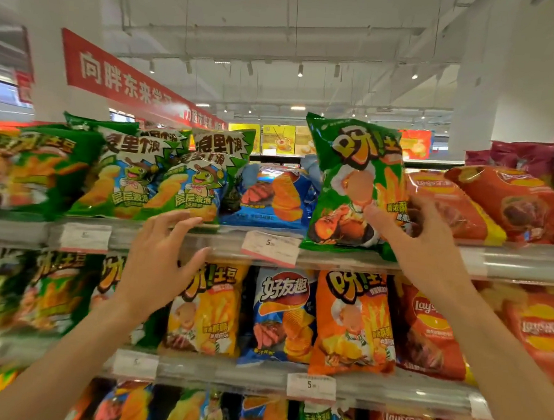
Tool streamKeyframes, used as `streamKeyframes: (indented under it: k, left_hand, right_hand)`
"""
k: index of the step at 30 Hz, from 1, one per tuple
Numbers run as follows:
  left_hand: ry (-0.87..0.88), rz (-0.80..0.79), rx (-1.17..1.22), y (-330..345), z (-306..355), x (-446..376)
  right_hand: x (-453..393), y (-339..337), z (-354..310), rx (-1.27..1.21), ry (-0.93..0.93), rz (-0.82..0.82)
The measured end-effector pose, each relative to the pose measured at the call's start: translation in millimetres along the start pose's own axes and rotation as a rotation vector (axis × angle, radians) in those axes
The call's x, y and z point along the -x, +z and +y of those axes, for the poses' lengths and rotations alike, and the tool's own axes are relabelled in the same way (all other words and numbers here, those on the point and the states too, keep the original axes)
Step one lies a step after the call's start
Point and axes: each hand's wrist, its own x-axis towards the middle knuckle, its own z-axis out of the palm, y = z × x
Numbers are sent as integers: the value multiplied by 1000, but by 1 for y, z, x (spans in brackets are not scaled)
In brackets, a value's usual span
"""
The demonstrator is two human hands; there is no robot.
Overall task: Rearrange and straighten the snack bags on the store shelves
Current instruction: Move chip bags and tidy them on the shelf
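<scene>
We are partway through tidying the top shelf [331,258]. Our right hand [421,233] pinches a green fries bag [353,182], thumb on its front and fingers curled behind its right edge, holding it upright with its bottom at the shelf lip, in front of the blue chip bag [270,196] and just beside the red chip bags [449,205]. Our left hand [160,260] is spread and empty, its fingertips [189,220] reaching up to the lower edge of the green frog bags [189,184], close to touching them; we cannot tell if they make contact.

The green bag looks out of place among red and blue, so we judge the next move is to carry it left toward the matching green bags [36,166] at the far end, while the left hand squares up the leaning frog bags.
</scene>
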Motion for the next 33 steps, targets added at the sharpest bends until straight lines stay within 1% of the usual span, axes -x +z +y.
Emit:
streamKeyframes:
  k: [7, 11, 16, 18, 20, 22, 25, 29, 33]
  left_hand:
    - [-69, -3, -40, -19, -67, 8]
    - [-92, -35, -21, -32, -121, 10]
    - [-41, -69, 4, -51, -194, 13]
    - [31, -65, 20, -57, -213, 16]
    - [131, -26, -22, -62, -228, 20]
    - [159, 21, -30, -68, -241, 23]
    - [90, 29, 1, -78, -266, 25]
    - [51, 65, -11, -88, -302, 29]
    - [-46, 6, -32, -102, -332, 27]
  right_hand:
    - [25, 59, -32, 26, -6, -31]
    - [44, 102, -66, 41, 6, -7]
    - [72, 171, -108, 21, 44, 28]
    - [83, 196, -123, 30, 47, 31]
    - [93, 219, -137, 39, 42, 30]
    - [98, 238, -148, 42, 29, 26]
    - [103, 259, -161, 52, 35, -9]
    - [105, 283, -171, 43, 35, -47]
    - [104, 307, -180, 45, 9, -63]
